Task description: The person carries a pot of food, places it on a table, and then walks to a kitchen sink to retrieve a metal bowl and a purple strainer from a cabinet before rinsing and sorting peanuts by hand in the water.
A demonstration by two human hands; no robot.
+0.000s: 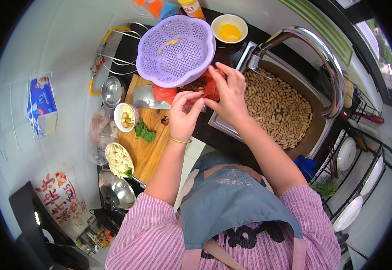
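Note:
Both my hands are raised over a red plastic bag (pixel 164 94) with dark dried pieces, probably dried chillies, in its opening. My left hand (pixel 185 116), with a gold bangle (pixel 179 140) at the wrist, has its thumb and index finger close together. Whether something small is between them cannot be made out. My right hand (pixel 231 92) has its thumb and fingers spread in front of the bag, its thumb tip near my left thumb. Beyond the bag stands a purple plastic colander (pixel 179 72) with a few peanuts inside. A cleaver blade (pixel 145 97) lies partly under the bag.
Chopped greens (pixel 144 131) lie on a wooden cutting board (pixel 152 152). Left of it are a white cup (pixel 118 121), a dish of chopped garlic (pixel 118 158) and steel bowls. On the right, unshelled peanuts (pixel 277 111) fill a sink under a chrome faucet (pixel 337 77). Beaten egg sits in a bowl (pixel 245 30).

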